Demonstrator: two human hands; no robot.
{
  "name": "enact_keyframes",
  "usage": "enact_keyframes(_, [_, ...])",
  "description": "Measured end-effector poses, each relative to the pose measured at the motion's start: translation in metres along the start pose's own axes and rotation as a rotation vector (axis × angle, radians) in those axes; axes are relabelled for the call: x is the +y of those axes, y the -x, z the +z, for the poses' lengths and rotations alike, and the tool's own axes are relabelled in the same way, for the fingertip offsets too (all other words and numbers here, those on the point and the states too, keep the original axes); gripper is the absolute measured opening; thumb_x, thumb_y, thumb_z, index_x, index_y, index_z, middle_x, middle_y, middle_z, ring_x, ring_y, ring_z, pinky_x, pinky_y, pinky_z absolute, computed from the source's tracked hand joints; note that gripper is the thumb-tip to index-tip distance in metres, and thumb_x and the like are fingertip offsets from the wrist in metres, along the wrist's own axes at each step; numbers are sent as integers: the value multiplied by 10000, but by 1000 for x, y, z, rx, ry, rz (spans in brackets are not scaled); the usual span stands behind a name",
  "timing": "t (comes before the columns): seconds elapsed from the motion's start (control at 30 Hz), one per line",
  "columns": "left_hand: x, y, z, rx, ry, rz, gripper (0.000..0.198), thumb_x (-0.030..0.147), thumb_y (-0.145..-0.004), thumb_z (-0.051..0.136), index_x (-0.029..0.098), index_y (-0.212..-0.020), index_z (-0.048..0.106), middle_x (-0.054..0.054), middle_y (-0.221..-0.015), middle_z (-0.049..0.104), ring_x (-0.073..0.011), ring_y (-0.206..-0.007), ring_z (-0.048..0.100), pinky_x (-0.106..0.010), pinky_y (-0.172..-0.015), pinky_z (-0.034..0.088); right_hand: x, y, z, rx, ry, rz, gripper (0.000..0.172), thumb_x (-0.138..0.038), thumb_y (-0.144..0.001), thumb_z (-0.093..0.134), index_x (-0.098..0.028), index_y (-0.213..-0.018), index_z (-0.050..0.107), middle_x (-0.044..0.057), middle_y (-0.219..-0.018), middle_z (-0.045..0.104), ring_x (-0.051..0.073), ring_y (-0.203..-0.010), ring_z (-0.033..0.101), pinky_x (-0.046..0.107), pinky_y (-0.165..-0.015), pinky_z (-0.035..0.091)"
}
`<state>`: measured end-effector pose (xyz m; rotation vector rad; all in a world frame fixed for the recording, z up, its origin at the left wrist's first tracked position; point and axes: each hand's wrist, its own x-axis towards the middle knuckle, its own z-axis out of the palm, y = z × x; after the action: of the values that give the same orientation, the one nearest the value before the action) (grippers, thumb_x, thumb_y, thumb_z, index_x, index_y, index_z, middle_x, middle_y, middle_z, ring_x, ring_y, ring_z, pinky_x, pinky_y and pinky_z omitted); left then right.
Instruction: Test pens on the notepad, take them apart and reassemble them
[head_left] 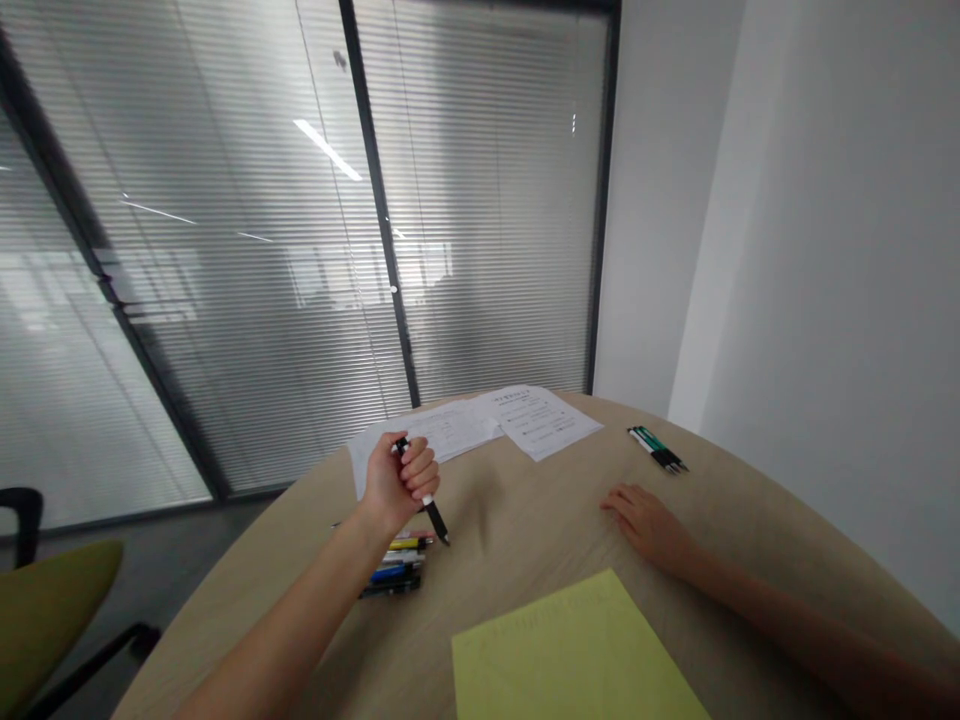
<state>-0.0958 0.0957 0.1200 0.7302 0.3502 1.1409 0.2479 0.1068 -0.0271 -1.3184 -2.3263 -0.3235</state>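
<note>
My left hand is closed in a fist around a black-and-white pen, held above the table with its tip pointing down and to the right. Below and partly behind that hand and forearm lies a group of several pens in yellow, white, blue and black; part of the group is hidden. My right hand rests on the tabletop, palm down with fingers stretched out, and holds nothing. Beyond it lie a few pens side by side, with green, white and black parts.
A yellow sheet or pad lies at the near side of the round wooden table. Printed white papers overlap along the far edge. A green chair stands at the left. Glass panels with blinds and a white wall rise behind.
</note>
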Motion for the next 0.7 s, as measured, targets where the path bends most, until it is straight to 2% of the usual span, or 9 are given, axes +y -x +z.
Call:
enact_keyframes(0.13, [-2, 1, 2, -16, 17, -14, 403, 342, -780, 364, 184, -418, 284, 91, -372, 115, -58, -260, 185, -146, -256, 198, 1, 0, 0, 4, -17, -4, 275, -58, -748, 384, -172, -896, 586, 80, -933, 583, 194, -892, 513, 344, -796, 420])
enact_keyframes(0.27, [-2, 2, 5, -50, 36, -66, 549, 604, -774, 307, 190, -418, 247, 97, -366, 108, -49, -255, 175, -153, -257, 190, 1, 0, 0, 32, -31, 0, 269, -72, -746, 389, -187, -893, 584, 74, -926, 585, 191, -894, 515, 343, -795, 420])
enact_keyframes(0.37, [-3, 2, 7, -56, 41, -78, 610, 704, -742, 215, 189, -416, 231, 98, -359, 101, -43, -254, 153, -155, -258, 173, 0, 0, -2, 25, -20, 4, 274, -74, -750, 379, -180, -899, 582, 82, -932, 586, 197, -893, 515, 350, -791, 421])
enact_keyframes(0.57, [-12, 4, 16, -56, 61, -39, 610, 673, -773, 202, 179, -420, 257, 86, -350, 132, -47, -246, 213, -160, -263, 172, 0, -1, -2, 11, -14, 9, 268, -70, -751, 379, -184, -886, 581, 73, -915, 585, 190, -893, 513, 340, -803, 415])
enact_keyframes(0.7, [-19, 7, 23, -89, 50, -91, 529, 508, -824, 279, 177, -412, 254, 85, -354, 111, -49, -249, 194, -153, -269, 160, 0, -1, -3, -9, -18, 19, 262, -69, -751, 389, -176, -893, 581, 72, -911, 586, 190, -897, 511, 340, -814, 411])
